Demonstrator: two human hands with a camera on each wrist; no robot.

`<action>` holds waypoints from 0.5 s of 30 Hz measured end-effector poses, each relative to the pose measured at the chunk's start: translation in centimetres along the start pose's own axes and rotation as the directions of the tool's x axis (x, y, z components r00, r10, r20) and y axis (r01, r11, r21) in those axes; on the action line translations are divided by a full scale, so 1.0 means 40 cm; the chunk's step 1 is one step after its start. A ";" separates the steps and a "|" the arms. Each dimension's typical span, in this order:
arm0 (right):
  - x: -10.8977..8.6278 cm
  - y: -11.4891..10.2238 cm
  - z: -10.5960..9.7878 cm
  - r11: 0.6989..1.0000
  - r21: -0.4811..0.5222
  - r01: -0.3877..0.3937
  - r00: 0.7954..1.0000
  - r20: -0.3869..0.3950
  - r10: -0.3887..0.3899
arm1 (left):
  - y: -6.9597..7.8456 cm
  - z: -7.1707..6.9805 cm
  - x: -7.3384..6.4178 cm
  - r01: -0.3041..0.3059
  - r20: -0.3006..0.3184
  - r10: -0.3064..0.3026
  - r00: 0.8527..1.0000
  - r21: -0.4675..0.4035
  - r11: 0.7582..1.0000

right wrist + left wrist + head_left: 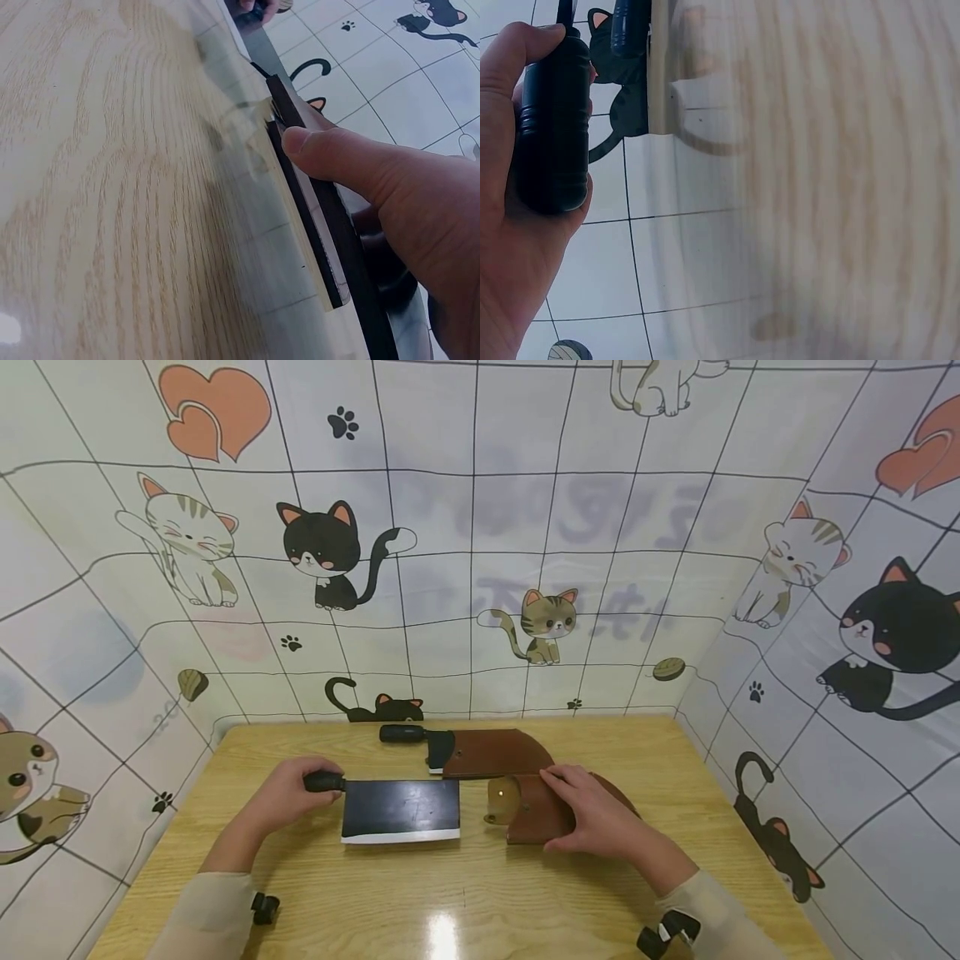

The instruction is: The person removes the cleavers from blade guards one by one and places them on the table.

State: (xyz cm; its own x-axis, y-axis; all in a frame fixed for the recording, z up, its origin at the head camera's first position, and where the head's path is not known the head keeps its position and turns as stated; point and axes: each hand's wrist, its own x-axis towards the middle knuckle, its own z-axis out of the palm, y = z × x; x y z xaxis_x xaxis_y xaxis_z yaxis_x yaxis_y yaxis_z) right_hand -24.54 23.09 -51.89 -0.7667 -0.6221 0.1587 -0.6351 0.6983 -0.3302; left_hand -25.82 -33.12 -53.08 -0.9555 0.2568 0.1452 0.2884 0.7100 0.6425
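Note:
My left hand (279,795) grips the black handle of a cleaver (401,808), whose wide dark blade with a bright lower edge points right. The ridged handle (553,131) fills the palm in the left wrist view, thumb along its top. To the right, a brown leather sheath (531,818) with a tan snap flap at its left end is held by my right hand (600,817). Its thumb presses the sheath's near edge, and the fingers reach over the far one. The sheath's mouth faces the blade tip, with a gap between them.
Behind both lies a second cleaver (491,752) in a brown sheath, its black handle (401,733) to the left. The wooden table (360,893) ends at a cat-patterned wall cloth (450,527) behind and on both sides.

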 end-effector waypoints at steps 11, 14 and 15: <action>-0.002 0.008 0.019 1.000 0.016 -0.008 0.999 0.037 0.007 | -0.019 0.001 -0.002 0.019 0.019 -0.019 1.000 0.003 1.000; -0.002 0.011 0.023 0.999 0.032 -0.022 0.998 0.053 0.020 | -0.030 0.002 -0.001 0.022 0.033 -0.022 0.999 0.009 1.000; -0.002 0.012 0.024 0.999 0.037 -0.027 0.998 0.059 0.025 | -0.034 0.002 0.000 0.024 0.036 -0.024 0.999 0.011 1.000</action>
State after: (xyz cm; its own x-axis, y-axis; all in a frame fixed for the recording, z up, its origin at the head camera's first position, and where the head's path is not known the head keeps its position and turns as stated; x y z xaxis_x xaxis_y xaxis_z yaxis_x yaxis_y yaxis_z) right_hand -24.70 23.13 -52.94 -0.7753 -0.6243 0.0956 -0.6101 0.7012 -0.3690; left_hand -26.19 -34.01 -54.01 -0.9594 0.2627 0.1027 0.2663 0.7231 0.6374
